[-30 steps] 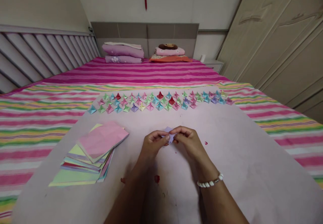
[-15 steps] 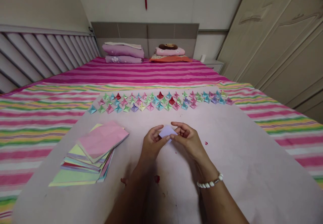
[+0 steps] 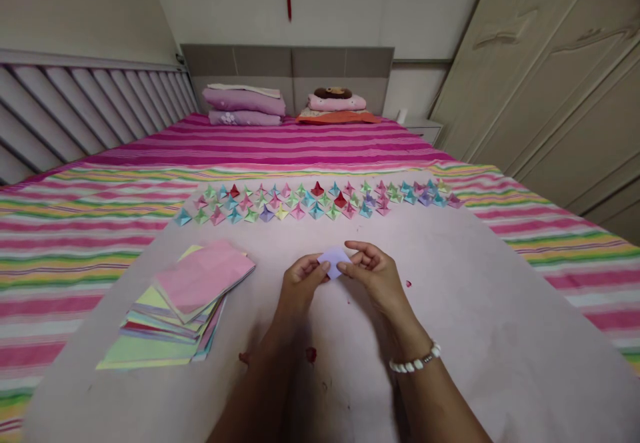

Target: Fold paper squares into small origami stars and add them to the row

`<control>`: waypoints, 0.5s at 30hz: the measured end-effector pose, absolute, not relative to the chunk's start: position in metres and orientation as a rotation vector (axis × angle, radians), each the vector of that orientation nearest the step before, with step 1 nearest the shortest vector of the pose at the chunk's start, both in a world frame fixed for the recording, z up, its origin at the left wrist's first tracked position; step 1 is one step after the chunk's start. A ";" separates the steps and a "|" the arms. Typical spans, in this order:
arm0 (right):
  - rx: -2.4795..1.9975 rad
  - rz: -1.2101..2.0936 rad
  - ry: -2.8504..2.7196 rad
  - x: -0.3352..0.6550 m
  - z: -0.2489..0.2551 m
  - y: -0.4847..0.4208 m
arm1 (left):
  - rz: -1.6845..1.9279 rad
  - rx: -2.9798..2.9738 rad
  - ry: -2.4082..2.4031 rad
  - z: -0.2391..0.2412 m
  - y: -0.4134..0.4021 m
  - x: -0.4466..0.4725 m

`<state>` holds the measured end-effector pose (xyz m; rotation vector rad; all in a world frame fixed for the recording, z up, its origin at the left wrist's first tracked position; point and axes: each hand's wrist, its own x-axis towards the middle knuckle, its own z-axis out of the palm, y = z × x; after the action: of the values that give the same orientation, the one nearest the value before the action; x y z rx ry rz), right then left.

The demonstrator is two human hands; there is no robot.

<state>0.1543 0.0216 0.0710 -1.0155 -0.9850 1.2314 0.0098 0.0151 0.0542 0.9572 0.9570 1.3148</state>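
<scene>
A small folded lilac paper piece (image 3: pixel 334 257) is pinched between both hands over a pale pink board (image 3: pixel 450 296). My left hand (image 3: pixel 300 284) grips its left edge with thumb and fingers closed. My right hand (image 3: pixel 374 274), with a white bead bracelet (image 3: pixel 416 362) on the wrist, pinches its right edge. A stack of coloured paper sheets (image 3: pixel 185 303), pink on top, lies to the left of my hands. Beyond my hands stand rows of several small folded paper shapes (image 3: pixel 315 201) in red, blue, green and pink.
The board rests on a bed with a striped pink, yellow and green cover (image 3: pixel 75 230). Pillows (image 3: pixel 245 103) lie at the grey headboard. A slatted rail (image 3: pixel 75 110) runs along the left, and a beige wardrobe (image 3: pixel 550 83) stands at right. Small red paper scraps (image 3: pixel 311 354) dot the board.
The lilac piece has been turned and lifted between my fingers: a second ago it was half hidden under them, now its flat face shows. Both hands stayed in place.
</scene>
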 end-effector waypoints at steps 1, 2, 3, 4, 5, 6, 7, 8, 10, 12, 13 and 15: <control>-1.010 1.223 -0.984 0.154 0.071 0.022 | 1.307 0.939 0.920 0.054 0.016 0.011; -1.004 1.217 -0.987 0.154 0.070 0.022 | 1.299 0.913 0.899 0.053 0.016 0.013; -0.994 1.218 -0.995 0.154 0.070 0.021 | 1.297 0.878 0.888 0.054 0.016 0.014; -0.979 1.229 -1.008 0.154 0.070 0.021 | 1.301 0.833 0.878 0.054 0.016 0.014; -0.958 1.249 -1.024 0.153 0.071 0.021 | 1.306 0.780 0.864 0.055 0.017 0.014; -0.931 1.275 -1.037 0.153 0.071 0.020 | 1.310 0.725 0.841 0.056 0.016 0.014; -0.902 1.306 -1.046 0.153 0.071 0.020 | 1.310 0.673 0.808 0.057 0.016 0.013; -0.871 1.335 -1.050 0.153 0.071 0.019 | 1.301 0.623 0.769 0.058 0.016 0.011; -0.819 1.375 -1.054 0.153 0.072 0.018 | 1.251 0.540 0.692 0.061 0.015 0.008; -0.794 1.394 -1.061 0.154 0.072 0.017 | 1.175 0.482 0.628 0.064 0.013 0.005; -0.789 1.403 -1.070 0.154 0.072 0.016 | 1.135 0.464 0.601 0.065 0.012 0.005; -0.785 1.434 -1.098 0.154 0.073 0.014 | 1.064 0.450 0.553 0.066 0.009 0.004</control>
<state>0.1539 0.0140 0.0733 -0.7847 -1.0982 1.4336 0.0044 0.0092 0.0664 0.4500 0.5534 1.0643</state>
